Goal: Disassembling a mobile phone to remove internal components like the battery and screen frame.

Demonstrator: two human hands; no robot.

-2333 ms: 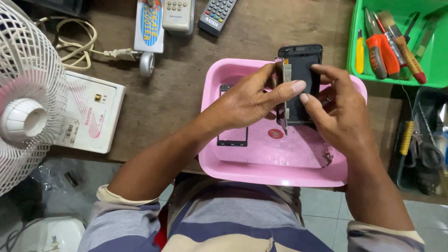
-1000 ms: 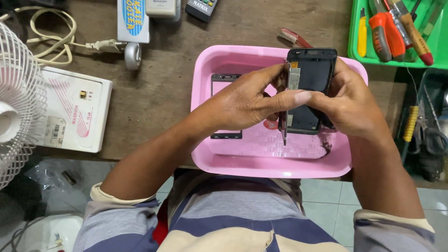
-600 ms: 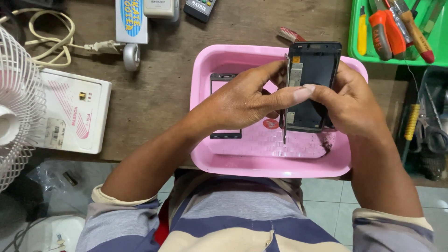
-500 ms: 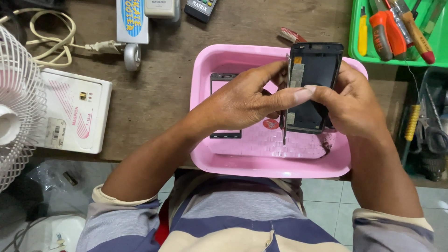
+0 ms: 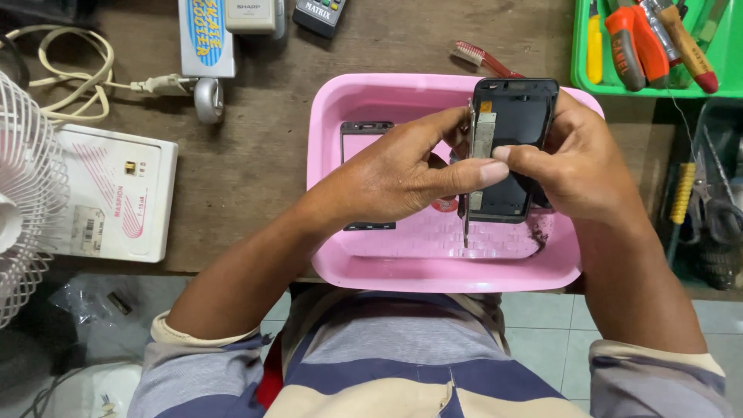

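Over a pink plastic tray I hold a black opened phone body upright, its inner side facing me. My right hand grips it from the right and behind. My left hand reaches across, thumb and forefinger pinching a thin metal strip-like part on the phone's left edge. A slim metal tool hangs down below my left fingers. A loose black-framed phone screen panel lies in the tray, partly hidden under my left hand.
A green tool tray with screwdrivers and pliers sits at the back right. A red toothbrush lies behind the pink tray. A white box, a white fan and a coiled cord occupy the left.
The phone and both hands have shifted slightly up and right over the tray since the earliest frame. The grip is otherwise unchanged.
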